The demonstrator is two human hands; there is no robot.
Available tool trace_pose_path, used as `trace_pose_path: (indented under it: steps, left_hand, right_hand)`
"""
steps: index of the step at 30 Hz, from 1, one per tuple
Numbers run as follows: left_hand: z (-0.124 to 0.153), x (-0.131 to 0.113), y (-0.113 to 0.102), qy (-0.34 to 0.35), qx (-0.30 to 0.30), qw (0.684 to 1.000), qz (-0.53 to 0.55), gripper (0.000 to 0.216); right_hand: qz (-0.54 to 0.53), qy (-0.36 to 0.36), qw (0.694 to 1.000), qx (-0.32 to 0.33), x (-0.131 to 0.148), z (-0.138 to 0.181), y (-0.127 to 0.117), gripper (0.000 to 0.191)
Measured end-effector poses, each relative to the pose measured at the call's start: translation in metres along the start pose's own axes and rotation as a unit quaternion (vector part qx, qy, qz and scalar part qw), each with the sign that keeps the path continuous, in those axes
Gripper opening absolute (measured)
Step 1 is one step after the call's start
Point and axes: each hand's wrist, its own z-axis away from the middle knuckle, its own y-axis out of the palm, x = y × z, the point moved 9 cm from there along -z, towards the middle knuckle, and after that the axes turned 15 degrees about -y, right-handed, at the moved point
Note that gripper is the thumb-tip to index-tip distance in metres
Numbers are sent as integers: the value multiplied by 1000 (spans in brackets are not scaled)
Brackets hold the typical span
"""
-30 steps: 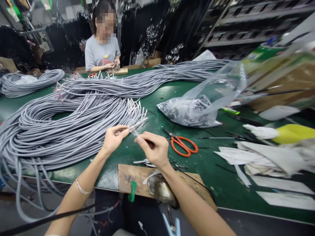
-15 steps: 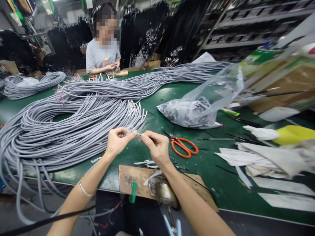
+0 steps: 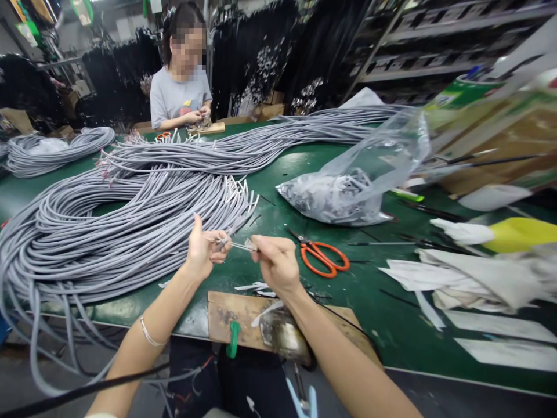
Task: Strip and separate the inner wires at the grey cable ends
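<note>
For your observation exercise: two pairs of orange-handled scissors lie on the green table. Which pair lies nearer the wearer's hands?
The scissors just beside the right hand; the other pair lies far off before the seated co-worker.

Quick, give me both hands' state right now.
Left hand: closed, pinching the thin wire ends.
Right hand: closed, pinching the same wire ends.

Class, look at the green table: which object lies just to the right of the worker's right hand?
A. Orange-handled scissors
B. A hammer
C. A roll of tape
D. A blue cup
A: the orange-handled scissors lie flat on the green table, just right of the right hand, which shares a thin wire end with the left hand.
</note>
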Motion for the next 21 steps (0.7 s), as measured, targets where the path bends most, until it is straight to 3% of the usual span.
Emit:
trace_pose_path:
  steps: [4,7,15,21]
  left_hand:
    - [7,-2,16,32,62,997,21,67]
    - [9,1,26,63,76,995,13,49]
    - [8,4,30,147,-14,987,-61,41]
    - [12,-2,32,212,-37,968,-129,40]
  right_hand:
    - [-109,107,982,-108,-18,1,-9,48]
    - [-166,138,964,-155,-23,1,-14,48]
    - [-176,129,941,-258,-18,4,-27,48]
    - [-138,157,918,-338,-17,8,-37,44]
